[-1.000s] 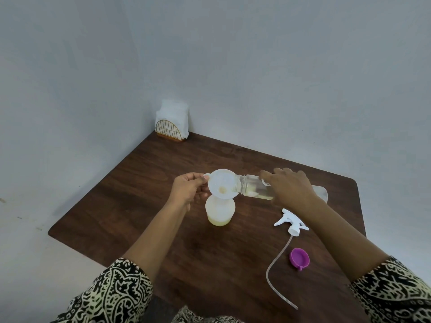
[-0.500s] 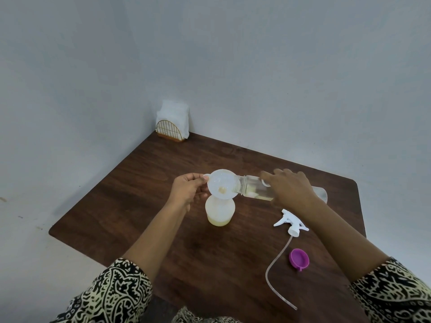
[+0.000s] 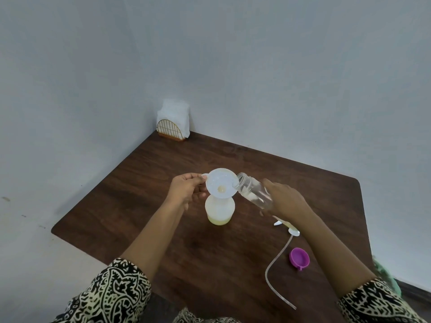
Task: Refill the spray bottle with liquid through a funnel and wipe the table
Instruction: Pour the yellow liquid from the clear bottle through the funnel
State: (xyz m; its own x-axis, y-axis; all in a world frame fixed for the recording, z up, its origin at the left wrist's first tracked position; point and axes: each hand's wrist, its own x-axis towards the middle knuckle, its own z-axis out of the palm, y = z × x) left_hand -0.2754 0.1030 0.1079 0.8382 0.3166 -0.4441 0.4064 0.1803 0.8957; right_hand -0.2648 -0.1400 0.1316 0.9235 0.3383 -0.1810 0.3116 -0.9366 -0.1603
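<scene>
- Head view puts the dark wooden table [image 3: 233, 264] across the middle and lower frame. I can make out no spill on it from here, and you have no cloth in hand, so I judge the wipe not yet begun.
- Refill is under way, by my reading. The spray bottle [image 3: 219, 209] stands upright at centre frame with its top off, and only a shallow pale-yellow band sits at its base. The body is frosted white and squat.
- Your right hand [image 3: 285, 203] is wrapped round the clear bottle [image 3: 253, 191], just right of centre. It is tipped on a slant with its open mouth touching the funnel's right rim. I see no stream, and it looks close to drained.
- Seated in the bottle's neck is the white funnel [image 3: 221, 186], with a yellowish spot at its throat. Your left hand [image 3: 186, 190] pinches the tab on its left edge to steady it.
- Left to do, I'd say: lift the funnel out, screw the trigger head [image 3: 292, 230] back on, then wipe. That head lies lower right, partly hidden under your forearm, with its tube trailing toward you.
- Purple cap [image 3: 299, 257] lies beside that tube, and the napkin holder [image 3: 172, 123] stands in the far corner.
</scene>
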